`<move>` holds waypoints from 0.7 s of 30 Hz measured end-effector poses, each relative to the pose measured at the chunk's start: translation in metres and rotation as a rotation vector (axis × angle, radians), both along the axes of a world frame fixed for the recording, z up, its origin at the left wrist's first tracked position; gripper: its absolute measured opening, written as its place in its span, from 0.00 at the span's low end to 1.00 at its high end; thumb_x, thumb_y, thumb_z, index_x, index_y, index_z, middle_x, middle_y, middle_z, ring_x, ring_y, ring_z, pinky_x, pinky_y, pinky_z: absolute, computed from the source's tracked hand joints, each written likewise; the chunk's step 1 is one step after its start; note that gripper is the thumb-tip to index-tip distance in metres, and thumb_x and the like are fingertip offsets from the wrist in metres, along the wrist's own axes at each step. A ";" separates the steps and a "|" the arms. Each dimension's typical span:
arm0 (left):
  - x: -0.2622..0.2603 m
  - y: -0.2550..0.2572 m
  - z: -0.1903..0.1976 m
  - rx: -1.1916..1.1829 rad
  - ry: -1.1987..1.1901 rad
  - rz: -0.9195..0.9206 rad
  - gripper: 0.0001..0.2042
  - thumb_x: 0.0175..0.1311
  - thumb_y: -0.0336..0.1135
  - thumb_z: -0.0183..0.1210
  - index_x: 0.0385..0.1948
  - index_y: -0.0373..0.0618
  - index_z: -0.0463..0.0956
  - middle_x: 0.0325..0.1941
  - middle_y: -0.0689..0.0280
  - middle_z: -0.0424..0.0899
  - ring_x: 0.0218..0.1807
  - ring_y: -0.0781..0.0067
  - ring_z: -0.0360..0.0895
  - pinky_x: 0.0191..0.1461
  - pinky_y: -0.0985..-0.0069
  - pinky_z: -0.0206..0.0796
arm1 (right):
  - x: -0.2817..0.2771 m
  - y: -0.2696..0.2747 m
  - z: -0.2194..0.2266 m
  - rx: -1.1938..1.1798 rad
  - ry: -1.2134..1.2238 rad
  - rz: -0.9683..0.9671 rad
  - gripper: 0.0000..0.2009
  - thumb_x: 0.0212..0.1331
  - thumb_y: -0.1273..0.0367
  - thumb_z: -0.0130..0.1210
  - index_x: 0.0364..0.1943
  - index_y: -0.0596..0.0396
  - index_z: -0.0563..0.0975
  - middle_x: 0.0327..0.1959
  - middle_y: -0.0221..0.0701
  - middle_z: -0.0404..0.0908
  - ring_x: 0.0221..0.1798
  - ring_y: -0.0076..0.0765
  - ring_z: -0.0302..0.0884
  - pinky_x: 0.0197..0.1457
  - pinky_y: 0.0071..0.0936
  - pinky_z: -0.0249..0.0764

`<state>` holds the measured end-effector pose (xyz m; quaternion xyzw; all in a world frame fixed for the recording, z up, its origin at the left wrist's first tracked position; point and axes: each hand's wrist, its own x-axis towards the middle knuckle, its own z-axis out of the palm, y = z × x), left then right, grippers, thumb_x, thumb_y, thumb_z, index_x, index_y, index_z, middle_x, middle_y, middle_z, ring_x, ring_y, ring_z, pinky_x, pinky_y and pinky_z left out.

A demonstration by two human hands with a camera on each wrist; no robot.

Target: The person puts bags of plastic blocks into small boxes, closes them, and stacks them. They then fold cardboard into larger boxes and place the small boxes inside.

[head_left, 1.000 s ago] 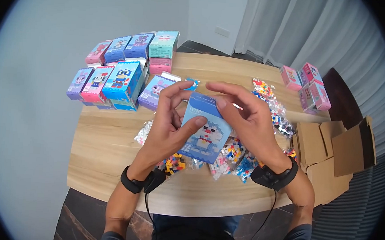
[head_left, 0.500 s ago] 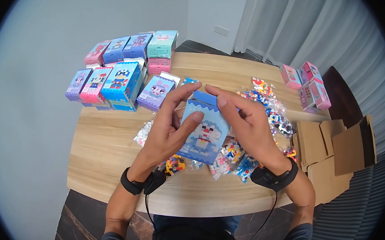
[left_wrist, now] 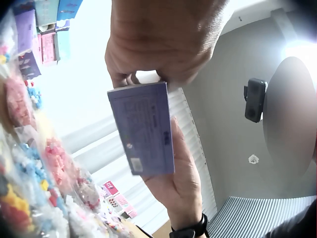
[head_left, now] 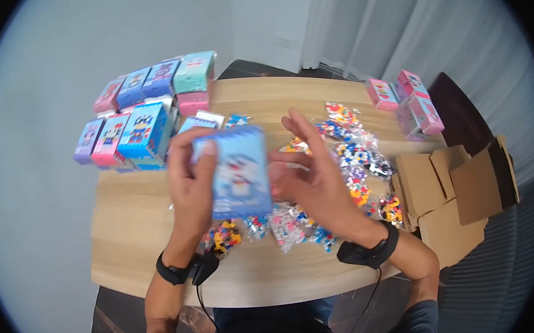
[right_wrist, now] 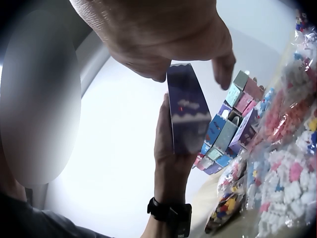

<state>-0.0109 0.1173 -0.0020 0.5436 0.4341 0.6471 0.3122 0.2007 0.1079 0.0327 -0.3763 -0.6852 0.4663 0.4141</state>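
In the head view my left hand holds up a blue toy-brick box, thumb on its front and fingers behind. A white and blue brick figure is printed on the front, blurred here. The box's purple-blue narrow end faces the left wrist camera. My right hand is just right of the box, its fingers spread and loosely bent, holding nothing. In the right wrist view the box's dark side lies close under that hand. Bags of small bricks lie on the table below.
Stacked toy-brick boxes stand at the left of the wooden table. More brick bags lie right of centre. Several pink boxes sit at the far right, and an opened cardboard carton is by the right edge.
The box has moved left with my left hand. My right hand has let go of its top and drawn off to the right. The raised top flap no longer shows.
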 end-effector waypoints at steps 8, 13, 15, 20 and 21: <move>0.031 -0.017 0.005 -0.151 -0.303 -0.018 0.20 0.80 0.39 0.53 0.68 0.48 0.63 0.54 0.64 0.75 0.53 0.77 0.74 0.58 0.72 0.70 | -0.019 0.001 -0.020 0.708 -0.516 -0.214 0.48 0.54 0.61 0.73 0.78 0.54 0.58 0.77 0.59 0.53 0.66 0.66 0.68 0.67 0.51 0.72; 0.022 -0.009 0.008 0.030 -0.130 -0.122 0.26 0.81 0.40 0.49 0.73 0.37 0.56 0.76 0.52 0.62 0.76 0.47 0.68 0.79 0.54 0.62 | 0.048 0.082 -0.017 0.812 -0.644 -0.530 0.40 0.57 0.57 0.65 0.74 0.55 0.64 0.68 0.58 0.66 0.62 0.67 0.71 0.65 0.59 0.70; 0.019 -0.005 0.001 0.037 -0.054 -0.127 0.26 0.81 0.39 0.50 0.73 0.36 0.56 0.75 0.53 0.63 0.75 0.47 0.68 0.77 0.54 0.64 | 0.108 0.120 -0.021 0.727 -0.983 -0.758 0.39 0.61 0.51 0.58 0.73 0.60 0.65 0.67 0.60 0.68 0.67 0.66 0.69 0.69 0.57 0.65; 0.020 -0.004 -0.006 0.040 0.041 -0.248 0.21 0.79 0.32 0.53 0.68 0.35 0.64 0.74 0.53 0.66 0.74 0.52 0.69 0.74 0.53 0.68 | 0.209 0.119 -0.032 0.396 -1.468 -0.744 0.35 0.61 0.53 0.59 0.68 0.60 0.69 0.67 0.57 0.69 0.66 0.62 0.70 0.67 0.51 0.65; 0.021 -0.005 -0.004 0.024 0.045 -0.255 0.19 0.78 0.30 0.52 0.67 0.36 0.67 0.74 0.52 0.65 0.73 0.53 0.70 0.74 0.53 0.69 | 0.221 0.118 -0.046 0.395 -1.540 -0.738 0.32 0.61 0.54 0.60 0.65 0.60 0.71 0.66 0.55 0.70 0.67 0.60 0.70 0.67 0.48 0.65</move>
